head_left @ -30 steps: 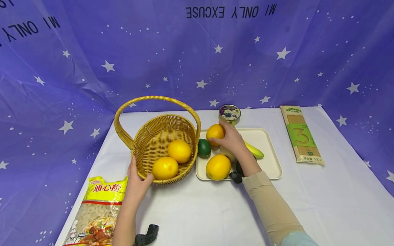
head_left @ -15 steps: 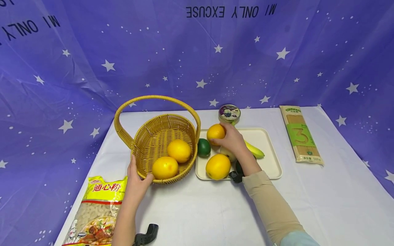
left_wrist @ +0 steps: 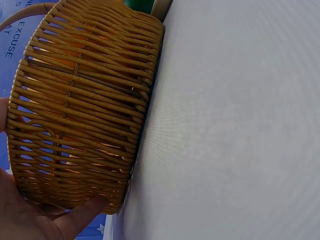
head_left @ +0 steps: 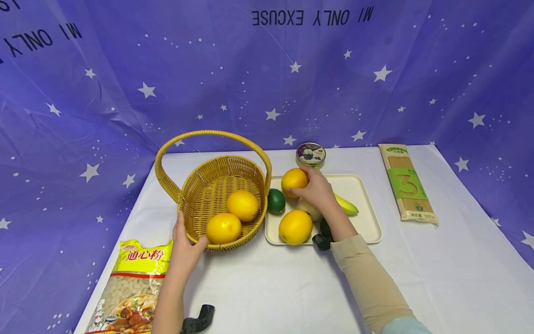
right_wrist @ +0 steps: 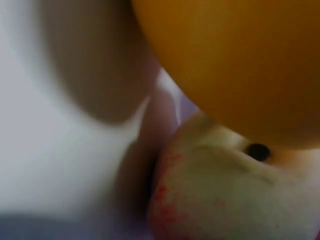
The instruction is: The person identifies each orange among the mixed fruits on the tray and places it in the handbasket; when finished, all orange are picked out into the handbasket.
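Observation:
My left hand (head_left: 187, 243) grips the near left rim of a wicker basket (head_left: 208, 185), thumb inside and fingers outside. Two yellow-orange fruits (head_left: 224, 228) lie in the basket. In the left wrist view, fingers support the woven wall (left_wrist: 80, 105). My right hand (head_left: 317, 189) holds an orange (head_left: 294, 182) between thumb and fingers, over the left part of a cream tray (head_left: 367, 218). Below this hand is a pale fruit (head_left: 308, 208), red-speckled in the right wrist view (right_wrist: 220, 195). A yellow fruit (head_left: 295, 227) and a dark green fruit (head_left: 276, 201) lie close by.
A banana (head_left: 347, 204) lies on the tray, partly behind the right wrist. Behind the tray stands a round tin (head_left: 310, 154). A noodle pack (head_left: 408, 183) is at the right, a macaroni bag (head_left: 133, 287) at the front left. A starry purple cloth (head_left: 233, 83) hangs behind.
The right hand and the orange have shifted very slightly to the right. The left hand and basket have not moved.

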The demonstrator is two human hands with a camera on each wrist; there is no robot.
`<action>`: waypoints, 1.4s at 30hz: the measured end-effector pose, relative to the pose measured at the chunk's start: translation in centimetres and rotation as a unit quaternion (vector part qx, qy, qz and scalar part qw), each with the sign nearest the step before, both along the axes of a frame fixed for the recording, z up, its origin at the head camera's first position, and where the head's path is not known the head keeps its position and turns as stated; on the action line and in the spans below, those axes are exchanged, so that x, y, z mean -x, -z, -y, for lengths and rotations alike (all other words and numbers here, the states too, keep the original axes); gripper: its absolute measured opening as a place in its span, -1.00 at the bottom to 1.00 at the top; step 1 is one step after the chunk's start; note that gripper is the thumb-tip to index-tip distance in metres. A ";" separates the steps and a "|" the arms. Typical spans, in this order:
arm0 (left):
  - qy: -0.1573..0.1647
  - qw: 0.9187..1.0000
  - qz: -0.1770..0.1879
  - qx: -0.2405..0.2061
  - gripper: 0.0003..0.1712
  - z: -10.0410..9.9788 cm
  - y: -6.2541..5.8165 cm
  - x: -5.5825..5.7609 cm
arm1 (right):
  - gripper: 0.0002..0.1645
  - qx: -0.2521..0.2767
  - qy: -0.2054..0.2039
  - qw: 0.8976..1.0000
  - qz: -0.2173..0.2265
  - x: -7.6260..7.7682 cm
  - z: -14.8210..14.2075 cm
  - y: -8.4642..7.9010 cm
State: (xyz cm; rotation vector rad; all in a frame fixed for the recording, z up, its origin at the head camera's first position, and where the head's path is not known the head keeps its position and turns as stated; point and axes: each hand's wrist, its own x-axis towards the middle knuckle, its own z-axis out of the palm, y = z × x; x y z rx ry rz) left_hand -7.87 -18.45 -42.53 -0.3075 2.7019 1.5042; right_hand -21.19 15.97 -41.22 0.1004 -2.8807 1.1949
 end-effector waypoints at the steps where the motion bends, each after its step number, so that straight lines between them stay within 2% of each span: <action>1: 0.000 1.000 0.001 0.000 0.13 0.0 0.0 0.0 | 0.02 0.001 0.002 1.000 0.001 -0.1 0.0 -0.1; 9: 0.003 1.000 0.001 0.001 0.13 0.1 0.0 0.0 | 0.01 0.024 0.005 1.000 -0.016 -1.0 0.0 -1.6; 26: 0.001 1.000 -0.002 0.004 0.14 0.0 0.1 0.1 | 0.05 0.087 -0.015 0.993 -0.072 -5.4 1.4 -7.9; 34: 0.000 1.000 -0.005 -0.001 0.14 0.1 0.1 0.1 | -0.01 0.129 -0.051 0.985 -0.102 -7.3 2.6 -9.9; 42: 0.003 1.000 -0.005 0.000 0.14 0.1 0.1 0.2 | -0.07 0.168 -0.122 0.971 -0.122 -8.3 4.5 -10.1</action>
